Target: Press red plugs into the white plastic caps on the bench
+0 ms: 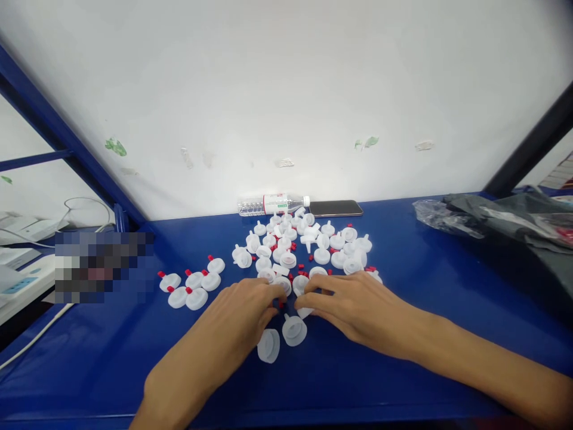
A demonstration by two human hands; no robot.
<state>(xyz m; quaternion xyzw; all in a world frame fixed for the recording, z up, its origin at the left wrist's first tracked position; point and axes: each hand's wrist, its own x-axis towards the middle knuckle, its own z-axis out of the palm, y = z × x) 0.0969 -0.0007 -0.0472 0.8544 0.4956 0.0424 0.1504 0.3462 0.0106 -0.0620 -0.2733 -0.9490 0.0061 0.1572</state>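
Observation:
My left hand (244, 310) reaches into the near edge of a pile of white plastic spout caps (286, 242), its thumb and forefinger closing around a small red tip (282, 305). Opposite it, my right hand (347, 301) has its fingers bent over a white spout cap (305, 312); the palm hides part of the pile. Two loose white caps, one a spout cap (294, 330) and one with its open side showing (268, 346), lie just in front of the hands. More red tips (301, 266) are scattered among the white caps.
On the left lies a group of white caps with red tips fitted (194, 298). A clear bottle (274, 204) and a phone (336, 208) rest by the wall. Dark plastic bags (501, 218) sit at right on the blue table (403, 251); a cable (40, 334) runs at left.

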